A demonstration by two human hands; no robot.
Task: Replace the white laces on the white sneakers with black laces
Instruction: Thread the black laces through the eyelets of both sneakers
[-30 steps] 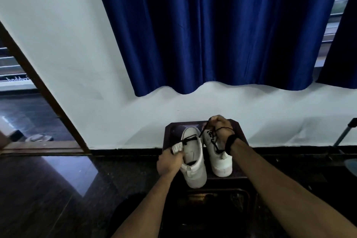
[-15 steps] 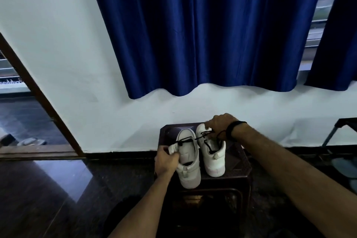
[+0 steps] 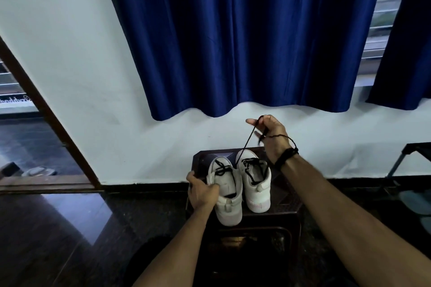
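Note:
Two white sneakers stand side by side on a dark stool (image 3: 283, 202), toes toward the wall. My left hand (image 3: 201, 191) grips the left sneaker (image 3: 227, 196) at its side, thumb on the upper. Black lacing crosses its front eyelets. My right hand (image 3: 270, 134) is raised above and behind the right sneaker (image 3: 256, 184) and pinches a black lace (image 3: 247, 142), drawn taut from the shoes' front up to my fingers. The right sneaker carries loose black lacing. No white laces are in view.
A blue curtain (image 3: 245, 37) hangs on the white wall behind the stool. A wooden door frame (image 3: 46, 112) slants at the left, with sandals (image 3: 38, 171) beyond it. A dark rack (image 3: 412, 170) stands at the right. The floor is dark and glossy.
My right hand has lifted from the right sneaker's front up toward the wall, pulling the black lace taut. My left hand has shifted its hold on the left sneaker.

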